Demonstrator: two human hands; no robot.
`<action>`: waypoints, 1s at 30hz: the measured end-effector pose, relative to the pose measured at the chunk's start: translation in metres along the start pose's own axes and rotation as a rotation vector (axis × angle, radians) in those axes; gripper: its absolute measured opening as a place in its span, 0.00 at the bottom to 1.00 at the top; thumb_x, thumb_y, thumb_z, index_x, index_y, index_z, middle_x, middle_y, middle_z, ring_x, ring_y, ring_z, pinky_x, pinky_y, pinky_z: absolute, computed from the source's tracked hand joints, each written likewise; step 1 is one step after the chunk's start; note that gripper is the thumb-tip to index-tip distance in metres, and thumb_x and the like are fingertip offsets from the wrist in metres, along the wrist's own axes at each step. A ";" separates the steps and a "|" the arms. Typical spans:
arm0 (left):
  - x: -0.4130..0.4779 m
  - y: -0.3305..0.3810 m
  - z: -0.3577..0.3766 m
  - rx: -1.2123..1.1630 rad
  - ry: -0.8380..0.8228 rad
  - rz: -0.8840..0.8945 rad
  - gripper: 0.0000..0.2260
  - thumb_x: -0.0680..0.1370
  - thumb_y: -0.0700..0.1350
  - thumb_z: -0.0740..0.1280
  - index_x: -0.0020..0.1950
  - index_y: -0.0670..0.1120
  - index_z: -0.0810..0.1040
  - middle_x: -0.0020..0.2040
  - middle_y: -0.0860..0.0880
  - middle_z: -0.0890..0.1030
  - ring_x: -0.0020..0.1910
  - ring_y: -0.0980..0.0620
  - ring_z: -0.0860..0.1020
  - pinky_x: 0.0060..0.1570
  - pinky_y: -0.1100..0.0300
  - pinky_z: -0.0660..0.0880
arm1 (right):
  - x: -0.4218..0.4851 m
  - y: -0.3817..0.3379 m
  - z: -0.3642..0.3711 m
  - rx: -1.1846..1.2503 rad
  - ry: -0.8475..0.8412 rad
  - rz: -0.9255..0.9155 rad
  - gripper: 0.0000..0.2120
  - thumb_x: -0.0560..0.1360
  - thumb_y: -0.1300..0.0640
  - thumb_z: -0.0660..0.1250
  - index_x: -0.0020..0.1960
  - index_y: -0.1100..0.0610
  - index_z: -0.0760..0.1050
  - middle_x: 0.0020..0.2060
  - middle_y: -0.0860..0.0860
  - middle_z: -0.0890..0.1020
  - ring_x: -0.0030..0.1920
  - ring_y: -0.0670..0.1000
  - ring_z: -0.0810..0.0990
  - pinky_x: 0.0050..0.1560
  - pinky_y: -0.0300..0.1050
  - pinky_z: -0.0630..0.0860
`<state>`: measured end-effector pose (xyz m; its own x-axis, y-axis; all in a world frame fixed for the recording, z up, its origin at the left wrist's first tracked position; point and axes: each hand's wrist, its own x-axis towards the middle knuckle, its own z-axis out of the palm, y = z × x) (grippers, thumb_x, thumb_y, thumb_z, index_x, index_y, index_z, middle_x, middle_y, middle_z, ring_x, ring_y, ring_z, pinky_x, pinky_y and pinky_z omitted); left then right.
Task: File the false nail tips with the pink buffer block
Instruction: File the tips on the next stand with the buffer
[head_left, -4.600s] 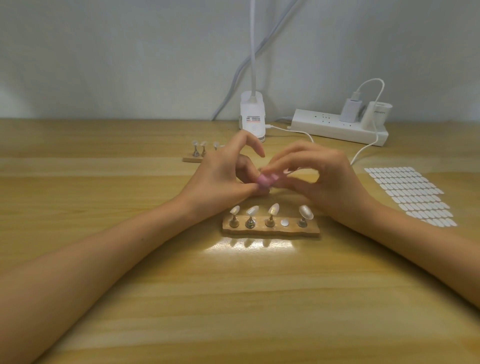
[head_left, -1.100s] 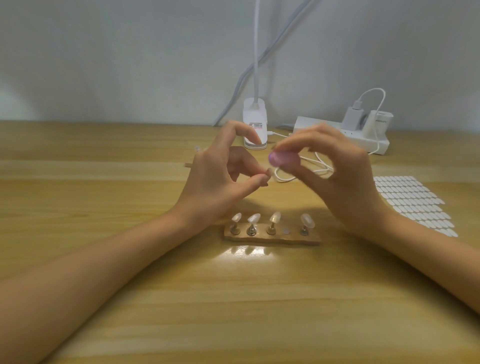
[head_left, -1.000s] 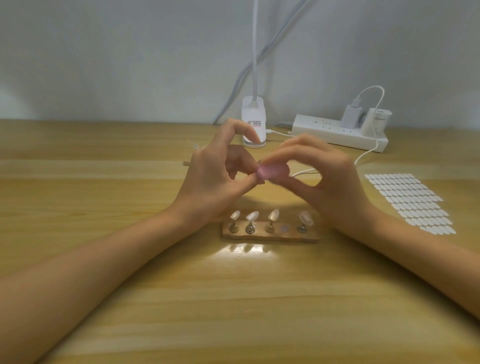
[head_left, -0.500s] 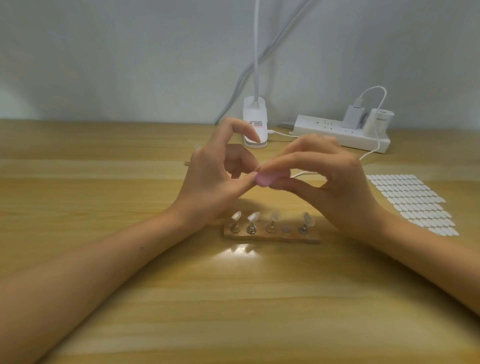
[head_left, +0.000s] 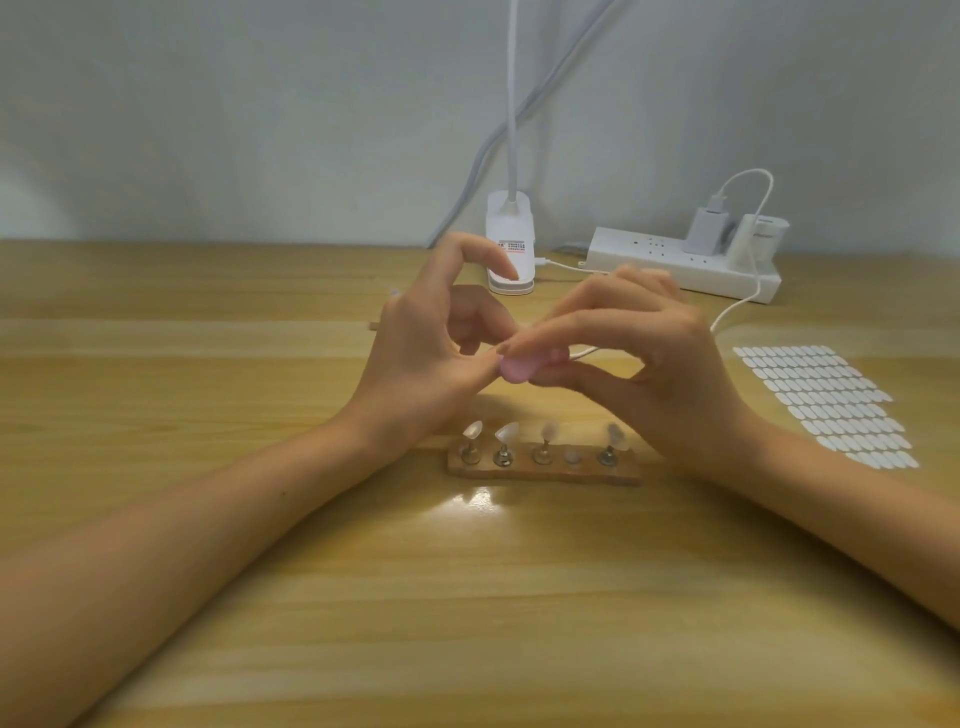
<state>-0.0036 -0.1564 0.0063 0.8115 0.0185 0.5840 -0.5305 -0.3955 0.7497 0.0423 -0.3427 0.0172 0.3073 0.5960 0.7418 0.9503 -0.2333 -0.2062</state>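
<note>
Lamp base label (head_left: 511, 245) illegible

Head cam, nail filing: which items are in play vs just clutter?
In play: pink buffer block in right hand; left hand, fingertips at the block, grip hidden; nail tips on wooden stand.
Clutter: tab sheet, power strip, lamp base.

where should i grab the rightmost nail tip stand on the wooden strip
Probably pinch the thin metal stem under the rightmost clear false nail tip, from the near side: it stands upright on the wooden strip, with the right hand close behind.
</note>
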 end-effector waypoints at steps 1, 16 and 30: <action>0.000 0.000 0.000 -0.003 0.003 0.002 0.19 0.74 0.39 0.77 0.57 0.45 0.70 0.36 0.50 0.85 0.35 0.53 0.83 0.34 0.54 0.72 | 0.001 0.001 -0.002 -0.002 0.016 0.005 0.06 0.74 0.54 0.73 0.50 0.54 0.85 0.41 0.51 0.83 0.43 0.53 0.79 0.49 0.59 0.70; 0.000 -0.001 0.000 -0.033 -0.008 -0.016 0.18 0.74 0.37 0.76 0.57 0.47 0.70 0.36 0.49 0.85 0.35 0.49 0.83 0.34 0.54 0.71 | 0.001 0.000 0.000 0.025 0.005 0.020 0.05 0.74 0.54 0.73 0.49 0.52 0.85 0.41 0.50 0.82 0.44 0.51 0.79 0.50 0.60 0.69; 0.000 0.001 -0.002 -0.042 0.004 -0.039 0.19 0.74 0.36 0.76 0.58 0.47 0.71 0.41 0.49 0.86 0.34 0.50 0.86 0.32 0.62 0.75 | -0.002 0.009 -0.010 0.162 0.149 0.135 0.06 0.76 0.58 0.73 0.53 0.54 0.82 0.46 0.51 0.83 0.48 0.50 0.79 0.51 0.48 0.75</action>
<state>-0.0043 -0.1547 0.0079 0.8308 0.0367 0.5554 -0.5085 -0.3558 0.7841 0.0498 -0.3537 0.0201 0.4325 0.4456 0.7838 0.9005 -0.1697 -0.4003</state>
